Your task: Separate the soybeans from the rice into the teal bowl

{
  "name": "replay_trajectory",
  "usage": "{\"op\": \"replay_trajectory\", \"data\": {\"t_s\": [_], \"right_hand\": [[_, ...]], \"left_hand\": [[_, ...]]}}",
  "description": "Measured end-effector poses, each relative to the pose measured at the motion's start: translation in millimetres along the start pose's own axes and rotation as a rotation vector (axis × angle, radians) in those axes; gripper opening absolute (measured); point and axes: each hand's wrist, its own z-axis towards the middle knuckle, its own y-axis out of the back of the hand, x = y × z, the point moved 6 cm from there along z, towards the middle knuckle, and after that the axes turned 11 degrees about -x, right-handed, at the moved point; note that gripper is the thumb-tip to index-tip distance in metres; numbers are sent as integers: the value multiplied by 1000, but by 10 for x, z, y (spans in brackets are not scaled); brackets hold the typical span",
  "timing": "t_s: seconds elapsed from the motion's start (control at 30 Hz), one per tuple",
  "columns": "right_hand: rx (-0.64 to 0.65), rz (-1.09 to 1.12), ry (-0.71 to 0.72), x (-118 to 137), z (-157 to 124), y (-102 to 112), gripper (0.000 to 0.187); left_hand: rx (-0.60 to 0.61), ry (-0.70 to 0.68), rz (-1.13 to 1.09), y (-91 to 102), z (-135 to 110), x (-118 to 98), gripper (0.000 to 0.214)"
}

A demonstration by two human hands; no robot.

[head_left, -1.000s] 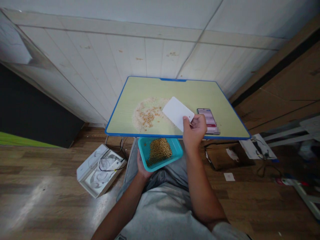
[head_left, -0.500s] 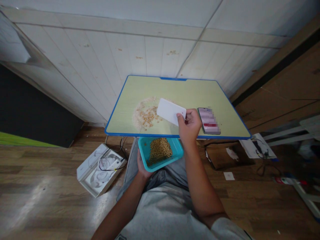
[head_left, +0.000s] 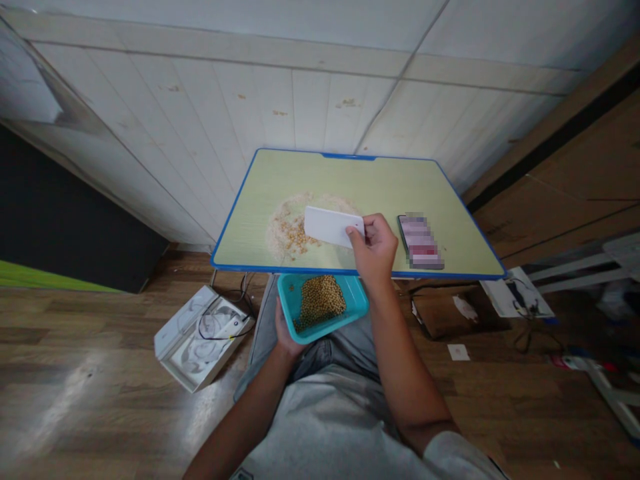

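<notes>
Between thumb and fingers, my right hand (head_left: 376,245) grips one end of a flat white plastic scraper (head_left: 331,225), held over the small table (head_left: 385,183). Under the scraper's left end lie loose yellow soybeans (head_left: 295,235), mixed into a patch of pale rice-like grains (head_left: 277,247). My left hand (head_left: 289,337) is closed around the left side of a turquoise tub (head_left: 324,331), held over my lap just below the table's front edge. Inside the tub is a heap of soybeans (head_left: 323,298). The fingers beneath the tub are hidden.
A phone (head_left: 421,241) lies on the table's right part. On the floor at left stands an open white box (head_left: 200,340) with a cable across it. A cardboard box (head_left: 460,313) and cables sit under the table's right side. A panelled wall (head_left: 200,113) rises behind the table.
My right hand has moved slightly left with the scraper, whose left end now sits closer to the soybeans and is turned more level. The left hand and tub have stayed put.
</notes>
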Motion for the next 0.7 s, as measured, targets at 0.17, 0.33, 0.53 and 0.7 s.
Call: {"op": "replay_trajectory", "data": {"t_s": [0.17, 0.33, 0.53, 0.7], "right_hand": [[-107, -5, -1, 75, -25, 160, 16], [-123, -70, -38, 91, -50, 229, 17], [-130, -28, -43, 117, -121, 290, 18], [-162, 0, -38, 110, -135, 363, 19]], "left_hand": [[8, 9, -26, 39, -2, 0, 80], [35, 5, -59, -61, -17, 4, 80], [44, -11, -52, -96, -14, 3, 80], [17, -2, -36, 0, 7, -2, 79]]}}
